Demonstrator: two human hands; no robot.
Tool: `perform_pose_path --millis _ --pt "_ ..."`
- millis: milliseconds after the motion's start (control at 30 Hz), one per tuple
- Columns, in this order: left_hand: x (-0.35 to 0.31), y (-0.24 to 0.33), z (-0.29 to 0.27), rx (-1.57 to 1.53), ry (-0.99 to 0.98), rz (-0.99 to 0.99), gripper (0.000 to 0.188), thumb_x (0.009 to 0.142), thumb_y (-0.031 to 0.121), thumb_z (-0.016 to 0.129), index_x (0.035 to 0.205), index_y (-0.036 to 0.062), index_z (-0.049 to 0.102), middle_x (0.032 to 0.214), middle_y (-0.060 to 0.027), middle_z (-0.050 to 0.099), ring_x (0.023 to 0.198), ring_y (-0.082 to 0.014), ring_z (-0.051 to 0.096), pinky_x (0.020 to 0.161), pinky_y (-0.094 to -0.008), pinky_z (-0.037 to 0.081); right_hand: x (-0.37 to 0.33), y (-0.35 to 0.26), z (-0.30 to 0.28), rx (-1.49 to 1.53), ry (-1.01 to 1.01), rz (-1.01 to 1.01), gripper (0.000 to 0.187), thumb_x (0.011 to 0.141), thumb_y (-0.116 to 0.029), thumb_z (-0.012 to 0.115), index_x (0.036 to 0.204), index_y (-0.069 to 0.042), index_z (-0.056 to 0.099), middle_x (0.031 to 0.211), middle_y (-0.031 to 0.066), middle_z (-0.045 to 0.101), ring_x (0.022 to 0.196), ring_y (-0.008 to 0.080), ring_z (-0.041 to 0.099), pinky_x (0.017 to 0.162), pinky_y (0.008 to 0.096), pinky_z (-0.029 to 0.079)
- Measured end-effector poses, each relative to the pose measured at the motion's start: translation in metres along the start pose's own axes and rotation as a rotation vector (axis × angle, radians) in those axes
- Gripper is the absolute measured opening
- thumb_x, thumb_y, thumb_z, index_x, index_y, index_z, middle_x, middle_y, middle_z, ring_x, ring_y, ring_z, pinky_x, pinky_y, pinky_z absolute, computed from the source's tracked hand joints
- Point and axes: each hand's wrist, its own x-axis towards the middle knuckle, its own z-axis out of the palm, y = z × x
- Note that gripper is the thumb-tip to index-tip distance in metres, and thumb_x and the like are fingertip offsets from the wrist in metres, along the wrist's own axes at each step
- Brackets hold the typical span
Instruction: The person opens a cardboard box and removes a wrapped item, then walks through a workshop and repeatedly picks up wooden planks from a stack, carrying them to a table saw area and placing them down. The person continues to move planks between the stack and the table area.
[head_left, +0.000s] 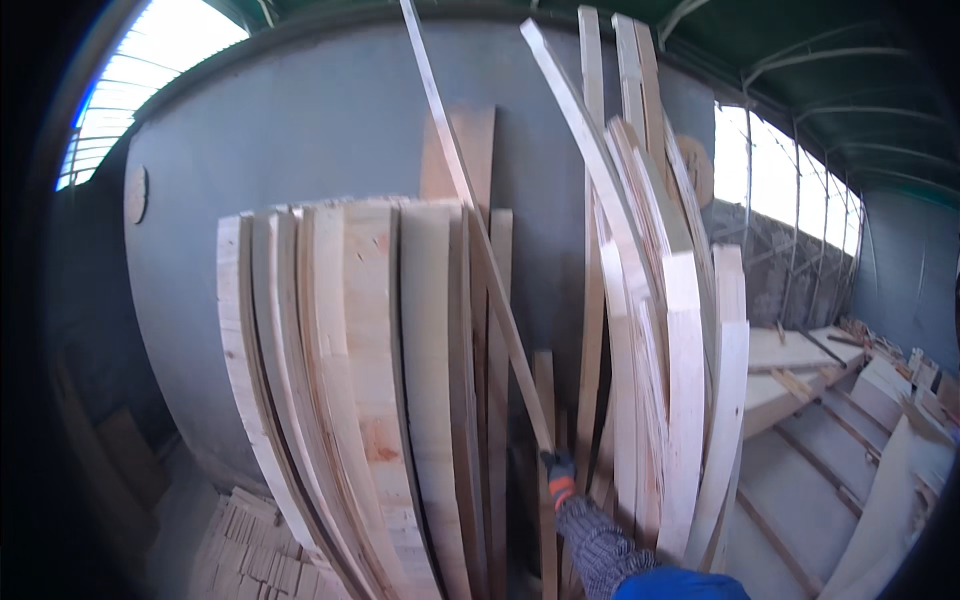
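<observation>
Boards (pixel 370 400) are already leaning against the grey wall (pixel 290 120); my right grip (pixel 560 475) is holding, closed around one slanting strip (pixel 478 222), seemingly not yet standing among them.

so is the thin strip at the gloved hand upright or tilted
Tilted: the thin wooden strip slants from the picture's top edge down rightward to the gloved right hand.

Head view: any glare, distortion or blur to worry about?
Head view: upper-left opening and right opening blown out white, blue fringing at the former's edge; tall boards bow, likely fisheye bend; corners black; lower-left panel sunk in shadow; right hand at the thin strip looks soft, fingers hard to separate.
</observation>
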Motion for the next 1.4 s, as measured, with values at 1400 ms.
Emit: perform_pose_path --millis 1400 --pt "-0.165 0.009 -0.064 -0.261 -1.023 0.975 0.044 0.083 0.016 0.072 0.121 0.0006 0.056 0.112 -0.0184 0.060 0.099 -0.0302 0.062 0.086 -0.0377 0.051 -0.388 -0.629 -0.276 0.480 0.181 -0.227 0.019 0.093 -0.024 0.059 0.092 -0.005 0.059 0.083 0.0093 0.060 0.078 0.0219 0.056 0.077 0.0392 0.046"
